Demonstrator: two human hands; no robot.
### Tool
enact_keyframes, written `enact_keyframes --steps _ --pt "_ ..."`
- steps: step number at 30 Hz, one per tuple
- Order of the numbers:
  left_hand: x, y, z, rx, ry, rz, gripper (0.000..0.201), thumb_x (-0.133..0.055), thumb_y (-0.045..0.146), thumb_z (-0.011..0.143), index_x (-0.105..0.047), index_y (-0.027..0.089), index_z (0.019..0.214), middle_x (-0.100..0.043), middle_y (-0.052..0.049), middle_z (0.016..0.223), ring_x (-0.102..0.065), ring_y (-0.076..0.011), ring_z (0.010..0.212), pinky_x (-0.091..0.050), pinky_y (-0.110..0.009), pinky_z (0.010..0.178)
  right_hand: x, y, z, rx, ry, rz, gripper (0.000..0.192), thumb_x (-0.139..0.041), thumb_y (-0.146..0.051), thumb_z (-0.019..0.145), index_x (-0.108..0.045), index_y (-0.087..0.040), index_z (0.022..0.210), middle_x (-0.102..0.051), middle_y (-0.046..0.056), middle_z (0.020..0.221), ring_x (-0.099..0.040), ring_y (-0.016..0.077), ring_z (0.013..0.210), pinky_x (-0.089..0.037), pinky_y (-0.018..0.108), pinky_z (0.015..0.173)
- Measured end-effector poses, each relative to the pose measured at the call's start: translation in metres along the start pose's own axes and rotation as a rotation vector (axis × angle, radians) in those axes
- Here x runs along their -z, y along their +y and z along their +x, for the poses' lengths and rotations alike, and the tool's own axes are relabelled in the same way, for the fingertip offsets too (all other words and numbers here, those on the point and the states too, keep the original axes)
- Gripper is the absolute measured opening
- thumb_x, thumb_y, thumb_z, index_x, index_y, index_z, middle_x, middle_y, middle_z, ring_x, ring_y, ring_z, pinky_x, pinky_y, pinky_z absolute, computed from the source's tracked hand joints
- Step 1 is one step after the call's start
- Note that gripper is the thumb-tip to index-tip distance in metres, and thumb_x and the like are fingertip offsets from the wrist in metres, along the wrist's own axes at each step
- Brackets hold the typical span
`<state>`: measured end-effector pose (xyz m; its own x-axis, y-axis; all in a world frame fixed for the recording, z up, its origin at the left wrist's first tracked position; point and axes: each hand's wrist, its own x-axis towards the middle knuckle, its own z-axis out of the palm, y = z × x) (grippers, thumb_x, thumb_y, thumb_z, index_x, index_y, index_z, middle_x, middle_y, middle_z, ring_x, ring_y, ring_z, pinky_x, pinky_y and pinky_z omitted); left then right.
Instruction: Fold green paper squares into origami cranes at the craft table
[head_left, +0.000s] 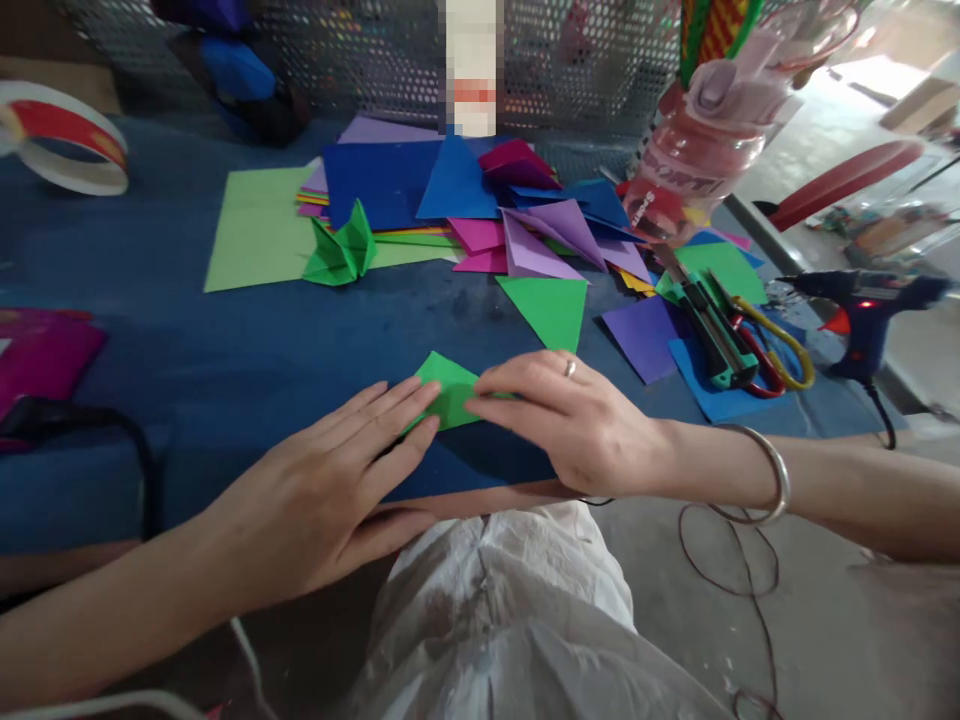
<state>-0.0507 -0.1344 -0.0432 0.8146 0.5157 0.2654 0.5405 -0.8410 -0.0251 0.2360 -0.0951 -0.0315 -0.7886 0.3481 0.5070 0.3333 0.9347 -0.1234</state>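
Note:
A small folded piece of green paper (454,392) lies on the blue tabletop near its front edge. My left hand (341,465) rests with its fingers stretched out, the tips pressing on the paper's left side. From the other side, my right hand (574,415) pinches the right corner between thumb and fingers; that corner is partly hidden. Just behind it lies a green paper triangle (551,305). Farther back stands a folded green paper shape (341,250) with pointed tips, beside a light green sheet (251,230).
Coloured papers (382,180) are heaped at the back. On the right lie a utility knife (712,335), scissors (784,350) and a glue gun (862,310) with a lit red light. A pink bottle (686,160) stands behind them. A tape roll (75,140) is at left.

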Motion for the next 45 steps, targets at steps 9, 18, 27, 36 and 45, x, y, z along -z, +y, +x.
enact_keyframes --steps 9,18,27,36,45 --pt "-0.001 0.003 -0.001 0.034 -0.011 -0.091 0.058 -0.059 0.039 0.099 -0.053 0.005 0.145 -0.048 -0.025 0.158 -0.041 -0.0345 0.152 -0.043 -0.053 0.122 -0.025 -0.007 0.016 0.133 -0.105 -0.042 0.046 -0.053 -0.053 0.104 -0.073 -0.012 0.098 -0.076 0.015 0.104 -0.074 0.0233 0.098 -0.065 0.037 0.08" --pt "0.007 0.003 -0.007 0.052 -0.084 -0.136 0.07 -0.06 0.043 0.1 -0.037 0.009 0.157 -0.043 -0.022 0.162 -0.035 -0.0332 0.156 -0.039 -0.055 0.124 -0.016 -0.006 0.015 0.15 -0.077 -0.032 0.032 -0.054 -0.035 0.106 -0.075 -0.016 0.091 -0.078 0.013 0.103 -0.076 0.0241 0.1 -0.068 0.034 0.074" --pt "0.012 0.003 -0.022 0.107 -0.105 -0.125 0.079 -0.057 0.04 0.102 -0.02 0.015 0.166 -0.046 -0.015 0.162 -0.039 -0.0288 0.154 -0.033 -0.052 0.128 -0.016 -0.008 0.011 0.158 -0.067 -0.036 0.021 -0.058 -0.021 0.101 -0.076 -0.009 0.098 -0.077 0.019 0.117 -0.076 0.0306 0.111 -0.069 0.037 0.085" --pt "0.019 0.011 -0.03 0.23 -0.09 -0.09 0.066 -0.048 0.043 0.107 -0.021 0.025 0.165 -0.048 -0.009 0.162 -0.039 -0.0262 0.154 -0.035 -0.052 0.127 -0.011 -0.005 0.013 0.183 -0.091 -0.088 0.031 -0.048 -0.024 0.106 -0.078 -0.017 0.099 -0.079 0.012 0.118 -0.076 0.0256 0.111 -0.067 0.033 0.093" --pt "0.02 0.012 -0.043 0.18 -0.008 -0.044 0.065 -0.056 0.036 0.104 -0.035 0.009 0.159 -0.05 -0.017 0.159 -0.037 -0.0302 0.155 -0.037 -0.051 0.126 -0.011 -0.006 0.01 0.184 -0.11 -0.057 0.026 -0.056 -0.021 0.102 -0.076 -0.006 0.107 -0.076 0.017 0.124 -0.074 0.0288 0.116 -0.064 0.034 0.098"
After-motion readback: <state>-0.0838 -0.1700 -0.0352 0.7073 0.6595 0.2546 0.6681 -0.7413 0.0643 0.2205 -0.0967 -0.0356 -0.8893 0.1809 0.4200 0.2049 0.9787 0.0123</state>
